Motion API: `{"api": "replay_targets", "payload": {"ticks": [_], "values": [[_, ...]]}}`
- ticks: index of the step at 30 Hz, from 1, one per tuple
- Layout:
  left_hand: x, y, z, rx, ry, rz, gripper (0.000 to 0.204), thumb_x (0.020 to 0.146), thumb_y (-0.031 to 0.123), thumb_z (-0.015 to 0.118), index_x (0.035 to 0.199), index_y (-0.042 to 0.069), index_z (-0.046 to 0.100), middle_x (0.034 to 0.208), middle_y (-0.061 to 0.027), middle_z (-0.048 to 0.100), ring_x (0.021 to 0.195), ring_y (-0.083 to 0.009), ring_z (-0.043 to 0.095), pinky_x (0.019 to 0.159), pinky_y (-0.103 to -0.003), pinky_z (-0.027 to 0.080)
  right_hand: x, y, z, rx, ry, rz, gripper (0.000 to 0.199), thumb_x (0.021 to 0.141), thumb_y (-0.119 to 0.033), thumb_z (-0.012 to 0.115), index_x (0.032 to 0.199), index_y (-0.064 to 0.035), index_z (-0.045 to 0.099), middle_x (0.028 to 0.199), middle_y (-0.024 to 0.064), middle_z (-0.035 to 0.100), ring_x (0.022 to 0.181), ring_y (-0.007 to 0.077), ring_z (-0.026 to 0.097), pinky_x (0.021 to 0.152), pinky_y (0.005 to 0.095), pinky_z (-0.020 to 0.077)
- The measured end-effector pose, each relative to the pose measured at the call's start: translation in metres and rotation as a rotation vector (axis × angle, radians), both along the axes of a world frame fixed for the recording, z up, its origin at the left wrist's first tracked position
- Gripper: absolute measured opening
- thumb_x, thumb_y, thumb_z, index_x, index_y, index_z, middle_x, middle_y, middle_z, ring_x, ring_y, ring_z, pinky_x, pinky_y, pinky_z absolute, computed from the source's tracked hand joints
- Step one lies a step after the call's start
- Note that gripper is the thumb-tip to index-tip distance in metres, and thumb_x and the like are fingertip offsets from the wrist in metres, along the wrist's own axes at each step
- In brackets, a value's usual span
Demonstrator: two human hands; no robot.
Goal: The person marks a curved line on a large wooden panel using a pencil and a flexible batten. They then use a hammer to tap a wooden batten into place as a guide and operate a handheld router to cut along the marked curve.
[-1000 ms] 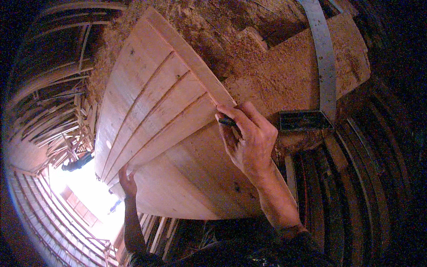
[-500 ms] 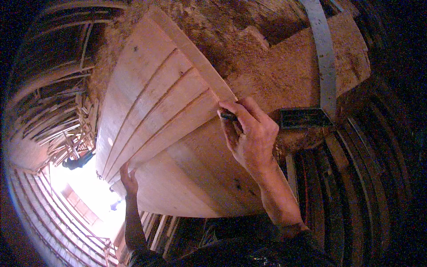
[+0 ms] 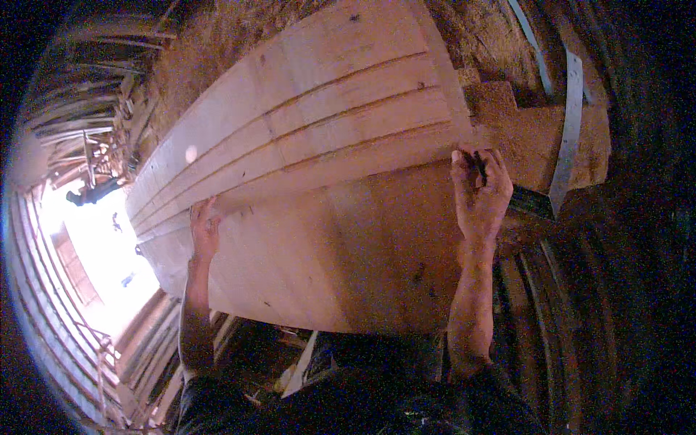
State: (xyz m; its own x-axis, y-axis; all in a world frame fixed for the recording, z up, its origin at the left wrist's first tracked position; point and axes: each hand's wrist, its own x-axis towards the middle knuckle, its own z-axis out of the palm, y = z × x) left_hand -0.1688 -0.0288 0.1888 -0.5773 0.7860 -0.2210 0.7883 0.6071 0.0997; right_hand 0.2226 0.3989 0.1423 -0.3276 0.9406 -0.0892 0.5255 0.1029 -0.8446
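A broad pale wooden board (image 3: 319,54) with several dark lengthwise lines lies before me, a narrow paler band (image 3: 451,80) along its right end. Its near long edge borders a smooth wooden surface (image 3: 283,254). My right hand (image 3: 484,192) is at the near right corner of the lined board, fingers curled around a short dark stick-like thing (image 3: 480,171) whose kind I cannot make out. Farther left, my left hand (image 3: 205,228) touches the board's near edge, its fingers partly extended and apart.
A square with a metal blade (image 3: 569,130) and dark stock (image 3: 533,202) lies right of my right hand on a sawdust-covered wooden piece (image 3: 500,109). Another metal strip (image 3: 535,47) lies beyond. Stacked timber (image 3: 558,312) stands at right; loose wood strips (image 3: 94,141) and a bright opening (image 3: 98,254) are at left.
The view has turned, so the board now runs more crosswise. My right hand stays by the board's near right corner with the dark thing; my left hand stays at the near edge.
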Motion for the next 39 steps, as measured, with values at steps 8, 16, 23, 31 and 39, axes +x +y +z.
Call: {"api": "replay_targets", "payload": {"ticks": [8, 16, 23, 31, 39], "values": [[0.003, -0.027, -0.048, 0.088, 0.044, -0.043, 0.045, 0.099, 0.032, 0.063, 0.137, 0.008, 0.057, 0.133, -0.017, 0.054, 0.127, -0.037, 0.047, 0.108, -0.05, 0.038, 0.013, 0.005, -0.002, 0.092, -0.13, 0.0, 0.02, 0.092, -0.019, 0.074, 0.1, -0.0011, 0.073, 0.092, 0.0075, 0.067, 0.087, 0.0189, 0.064, 0.079, 0.0311, 0.0512], [0.041, 0.003, -0.009, 0.157, -0.03, 0.007, 0.053, 0.104, 0.048, 0.049, 0.135, 0.006, 0.057, 0.133, -0.0177, 0.054, 0.126, -0.0371, 0.047, 0.109, -0.051, 0.036, 0.049, 0.028, 0.003, 0.117, -0.145, -0.015, 0.026, 0.09, -0.024, 0.078, 0.098, -0.0001, 0.073, 0.095, 0.0128, 0.071, 0.092, 0.0274, 0.069, 0.085, 0.0342, 0.0541], [0.028, -0.001, -0.014, 0.174, 0.015, -0.059, 0.055, 0.104, 0.049, 0.046, 0.137, 0.006, 0.055, 0.134, -0.0171, 0.052, 0.127, -0.0373, 0.045, 0.11, -0.053, 0.033, 0.036, 0.018, 0.012, 0.066, -0.163, -0.056, 0.019, 0.092, -0.016, 0.075, 0.103, -0.0006, 0.076, 0.094, 0.0019, 0.07, 0.09, 0.0124, 0.064, 0.084, 0.0269, 0.0486], [0.017, -0.02, -0.014, 0.157, 0.014, -0.08, 0.054, 0.105, 0.046, 0.048, 0.138, 0.004, 0.054, 0.136, -0.0178, 0.051, 0.129, -0.0385, 0.044, 0.111, -0.054, 0.032, 0.021, 0.011, 0.03, 0.052, -0.179, -0.04, 0.021, 0.093, -0.018, 0.074, 0.103, 0.0008, 0.076, 0.092, 0.0041, 0.07, 0.087, 0.0125, 0.064, 0.081, 0.0272, 0.0491], [0.012, -0.039, -0.023, 0.256, 0.032, -0.084, 0.051, 0.105, 0.042, 0.051, 0.138, 0.003, 0.056, 0.136, -0.0177, 0.053, 0.127, -0.0378, 0.047, 0.11, -0.053, 0.036, 0.015, -0.003, 0.033, 0.1, -0.143, -0.062, 0.022, 0.094, -0.018, 0.074, 0.103, 0.001, 0.075, 0.09, 0.0033, 0.069, 0.084, 0.0132, 0.063, 0.08, 0.0273, 0.0485]]}}
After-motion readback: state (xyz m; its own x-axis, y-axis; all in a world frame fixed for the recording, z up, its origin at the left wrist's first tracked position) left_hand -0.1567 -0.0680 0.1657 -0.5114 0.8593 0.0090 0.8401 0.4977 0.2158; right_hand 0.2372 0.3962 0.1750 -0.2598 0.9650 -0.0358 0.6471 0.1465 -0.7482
